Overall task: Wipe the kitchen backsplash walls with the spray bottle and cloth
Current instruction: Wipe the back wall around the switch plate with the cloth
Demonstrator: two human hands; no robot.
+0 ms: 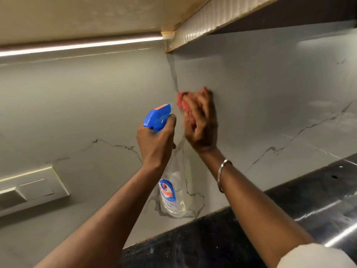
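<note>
The clear spray bottle (172, 192) bears a blue-and-white label reading "Colin" in red letters; the smaller print beneath is illegible

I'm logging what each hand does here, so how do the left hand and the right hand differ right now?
The left hand grips the spray bottle by its neck; the right hand holds the pink cloth against the backsplash wall near the corner. The right hand is higher and blurred; the left hand looks sharp. The right wrist carries a metal bangle; the left wrist is bare. Both are raised towards the wall.
</note>
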